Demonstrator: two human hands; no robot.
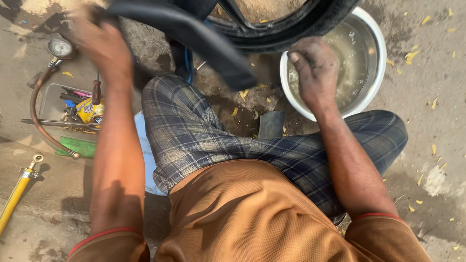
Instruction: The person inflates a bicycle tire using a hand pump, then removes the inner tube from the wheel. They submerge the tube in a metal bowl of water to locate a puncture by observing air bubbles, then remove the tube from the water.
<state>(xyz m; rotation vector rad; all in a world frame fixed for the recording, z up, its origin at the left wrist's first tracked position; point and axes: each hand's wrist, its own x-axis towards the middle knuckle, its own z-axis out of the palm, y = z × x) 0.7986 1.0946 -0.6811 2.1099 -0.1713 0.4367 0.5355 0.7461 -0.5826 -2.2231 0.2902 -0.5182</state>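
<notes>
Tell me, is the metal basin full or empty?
Partly full: the metal basin holds murky water below its rim, beside the right hand.

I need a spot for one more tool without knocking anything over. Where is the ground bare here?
Bare ground lies right of the water basin, with only scattered leaves, and at lower left below the yellow pump. It is crowded between the left hand and the clear tool tray, with the gauge and hose, and around the right hand at the tyre.
</notes>
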